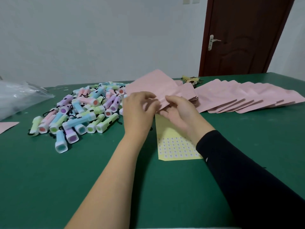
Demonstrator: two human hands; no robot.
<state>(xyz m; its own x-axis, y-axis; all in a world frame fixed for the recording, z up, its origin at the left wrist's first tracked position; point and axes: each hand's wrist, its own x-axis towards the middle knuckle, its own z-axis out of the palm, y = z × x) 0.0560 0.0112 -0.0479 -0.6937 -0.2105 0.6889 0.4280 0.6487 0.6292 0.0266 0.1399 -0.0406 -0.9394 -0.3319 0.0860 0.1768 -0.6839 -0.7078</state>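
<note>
A pink flat bag (153,85) is lifted over the middle of the green table (66,171). My left hand (138,111) pinches its near edge from the left. My right hand (178,111), in a black sleeve, grips the same edge from the right with thumb on top. Under my hands lies a yellow sticker sheet (175,146) with rows of small stickers. A heap of several pastel toy flashlights (82,111) lies to the left of my hands.
A fanned row of pink bags (244,98) spreads across the table's right side. A clear plastic bag (18,96) lies at the far left, with a pink bag corner (7,126) below it. Keys (192,80) sit at the back. A brown door (244,35) stands behind.
</note>
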